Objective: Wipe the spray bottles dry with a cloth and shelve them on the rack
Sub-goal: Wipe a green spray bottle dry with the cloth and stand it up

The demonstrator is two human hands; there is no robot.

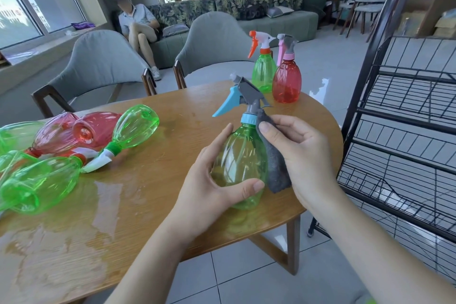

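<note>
My left hand grips the body of a green spray bottle with a blue trigger and grey head, held upright above the table's right edge. My right hand holds a grey cloth against the bottle's right side, thumb near the blue collar. Two bottles stand upright at the table's far right: a green one with an orange trigger and a red one with a pink trigger. Several green and red bottles lie on their sides at the left. The black wire rack stands to the right.
The wooden table has a wet patch across its near left part. Two grey chairs stand behind it. A person sits on a sofa farther back. Tiled floor lies between table and rack.
</note>
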